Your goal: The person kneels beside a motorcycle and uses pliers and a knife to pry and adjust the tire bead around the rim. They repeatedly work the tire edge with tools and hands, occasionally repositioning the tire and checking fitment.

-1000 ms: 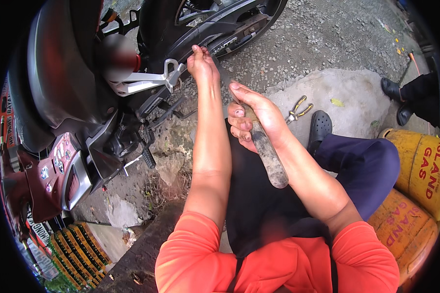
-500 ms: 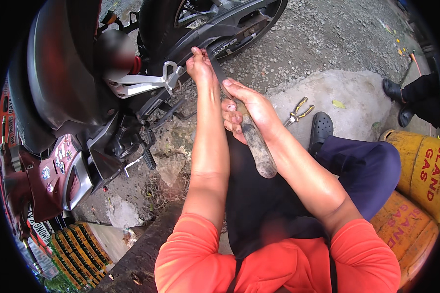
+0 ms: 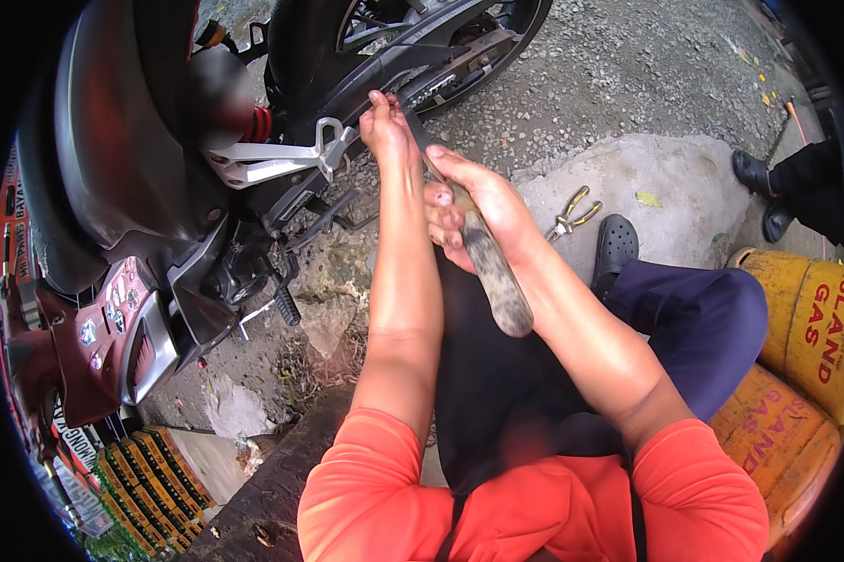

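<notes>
A long-bladed knife (image 3: 500, 281) with a narrow dark blade and a worn, mottled grey handle lies slantwise across my hands, above my lap. My right hand (image 3: 483, 192) is closed around it where blade and handle meet, thumb along the blade side. The rounded butt of the handle sticks out toward my right forearm. Farther up, my left hand (image 3: 386, 134) has its fingers curled at the far end of the blade, close to the motorcycle (image 3: 347, 112). My left fingers partly hide the blade's tip.
Pliers (image 3: 572, 217) with yellow-and-black handles lie on a pale stone slab (image 3: 666, 169) near my dark clog (image 3: 617, 245). Yellow and orange gas cylinders (image 3: 806, 309) stand at right. Another person's dark shoes (image 3: 764, 192) are at far right. A silver footrest bracket (image 3: 281, 161) juts out beside my left wrist.
My right hand and the knife handle have shifted slightly upward, and the handle seems turned a little. My left hand stays almost where it was, at the blade's far end.
</notes>
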Action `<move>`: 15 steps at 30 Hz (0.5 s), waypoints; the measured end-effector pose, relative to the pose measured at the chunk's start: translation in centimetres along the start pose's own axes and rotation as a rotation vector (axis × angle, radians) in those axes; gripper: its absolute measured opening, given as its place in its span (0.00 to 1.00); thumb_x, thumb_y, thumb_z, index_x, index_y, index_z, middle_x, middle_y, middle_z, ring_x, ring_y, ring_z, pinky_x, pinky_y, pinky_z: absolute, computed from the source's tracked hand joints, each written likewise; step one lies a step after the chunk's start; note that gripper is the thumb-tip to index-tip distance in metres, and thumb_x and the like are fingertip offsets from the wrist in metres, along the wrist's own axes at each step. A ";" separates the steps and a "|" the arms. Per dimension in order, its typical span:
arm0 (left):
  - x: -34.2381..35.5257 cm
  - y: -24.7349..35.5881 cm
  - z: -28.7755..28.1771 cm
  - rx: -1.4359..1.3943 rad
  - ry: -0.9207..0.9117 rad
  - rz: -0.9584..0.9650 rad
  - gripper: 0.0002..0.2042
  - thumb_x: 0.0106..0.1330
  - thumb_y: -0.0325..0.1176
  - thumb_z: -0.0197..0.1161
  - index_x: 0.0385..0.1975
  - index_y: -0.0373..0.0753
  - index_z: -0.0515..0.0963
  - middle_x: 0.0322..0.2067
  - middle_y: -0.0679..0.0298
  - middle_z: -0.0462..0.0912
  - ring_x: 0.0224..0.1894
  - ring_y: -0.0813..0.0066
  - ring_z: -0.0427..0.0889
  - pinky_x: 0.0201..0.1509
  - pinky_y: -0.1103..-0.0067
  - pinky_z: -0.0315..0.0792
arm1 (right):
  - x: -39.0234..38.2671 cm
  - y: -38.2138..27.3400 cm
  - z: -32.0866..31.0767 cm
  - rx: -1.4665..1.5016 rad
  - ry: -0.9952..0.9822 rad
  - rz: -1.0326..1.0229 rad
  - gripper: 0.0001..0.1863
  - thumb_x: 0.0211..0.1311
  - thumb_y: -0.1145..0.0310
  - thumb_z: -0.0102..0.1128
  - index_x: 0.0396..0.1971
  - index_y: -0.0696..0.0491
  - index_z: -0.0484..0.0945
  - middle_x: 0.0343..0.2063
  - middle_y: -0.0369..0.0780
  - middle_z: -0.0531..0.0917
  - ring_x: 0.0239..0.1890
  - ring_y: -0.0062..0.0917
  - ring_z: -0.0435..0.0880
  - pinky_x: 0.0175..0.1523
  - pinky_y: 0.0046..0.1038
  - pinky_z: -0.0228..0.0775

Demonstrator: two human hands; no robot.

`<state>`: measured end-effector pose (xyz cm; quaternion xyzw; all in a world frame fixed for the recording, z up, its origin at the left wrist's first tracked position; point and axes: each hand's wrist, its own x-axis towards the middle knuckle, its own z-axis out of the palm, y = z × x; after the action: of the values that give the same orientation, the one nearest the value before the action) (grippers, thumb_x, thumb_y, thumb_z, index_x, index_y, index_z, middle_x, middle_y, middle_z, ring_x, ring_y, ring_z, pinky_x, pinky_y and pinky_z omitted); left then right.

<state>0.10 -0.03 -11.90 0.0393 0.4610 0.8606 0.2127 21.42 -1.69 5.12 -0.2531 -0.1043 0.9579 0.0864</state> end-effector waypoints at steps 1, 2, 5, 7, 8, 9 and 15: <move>0.0 -0.1 0.0 0.019 0.003 -0.012 0.10 0.73 0.34 0.63 0.31 0.36 0.75 0.29 0.65 0.79 0.33 0.79 0.77 0.43 0.82 0.72 | 0.4 -0.4 -0.4 -0.037 -0.010 -0.008 0.13 0.76 0.59 0.54 0.53 0.43 0.67 0.19 0.29 0.69 0.14 0.13 0.67 0.14 0.18 0.61; 0.2 -0.2 0.3 -0.028 -0.018 -0.011 0.10 0.73 0.33 0.62 0.31 0.36 0.75 0.28 0.65 0.79 0.33 0.79 0.77 0.42 0.82 0.72 | 0.6 -0.7 -1.1 -0.074 -0.019 -0.016 0.15 0.75 0.59 0.54 0.56 0.43 0.67 0.19 0.29 0.69 0.14 0.13 0.67 0.15 0.18 0.61; 0.7 -0.5 -0.6 -0.219 -0.046 0.060 0.09 0.73 0.33 0.62 0.31 0.35 0.76 0.28 0.64 0.79 0.32 0.78 0.76 0.40 0.82 0.72 | 0.1 -0.3 -5.6 -0.239 -0.029 0.014 0.31 0.75 0.60 0.55 0.73 0.44 0.56 0.18 0.31 0.69 0.12 0.14 0.67 0.14 0.20 0.61; 0.1 0.7 0.1 -0.201 -0.015 0.050 0.08 0.73 0.32 0.62 0.31 0.35 0.76 0.28 0.64 0.79 0.31 0.79 0.75 0.37 0.83 0.71 | -1.8 -1.7 -10.0 -0.496 -0.042 0.050 0.39 0.73 0.60 0.57 0.77 0.45 0.48 0.16 0.33 0.70 0.08 0.17 0.68 0.12 0.22 0.62; 0.4 1.1 -0.1 -0.189 -0.018 0.047 0.08 0.73 0.31 0.62 0.32 0.35 0.76 0.28 0.64 0.79 0.30 0.79 0.75 0.37 0.83 0.71 | -2.2 -2.0 -13.1 -0.585 0.015 0.040 0.33 0.72 0.66 0.58 0.73 0.51 0.59 0.21 0.37 0.76 0.13 0.20 0.74 0.16 0.23 0.68; 0.3 0.9 0.0 -0.181 -0.024 0.029 0.08 0.73 0.31 0.62 0.32 0.35 0.76 0.28 0.63 0.79 0.30 0.79 0.75 0.36 0.83 0.71 | -1.9 -1.7 -16.4 -0.695 0.044 0.046 0.28 0.71 0.67 0.60 0.68 0.53 0.65 0.23 0.37 0.77 0.14 0.19 0.75 0.18 0.24 0.69; -0.3 1.2 0.3 -0.139 0.003 -0.033 0.07 0.72 0.30 0.63 0.36 0.33 0.78 0.31 0.64 0.81 0.32 0.79 0.77 0.35 0.82 0.71 | 1.0 3.4 -30.2 -1.160 0.274 0.270 0.11 0.68 0.64 0.66 0.38 0.58 0.82 0.26 0.37 0.84 0.23 0.20 0.81 0.31 0.27 0.76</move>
<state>0.01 -0.46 -10.69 0.0155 0.4009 0.8871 0.2284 35.36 -0.01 -21.87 -0.3909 -0.5637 0.7062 -0.1750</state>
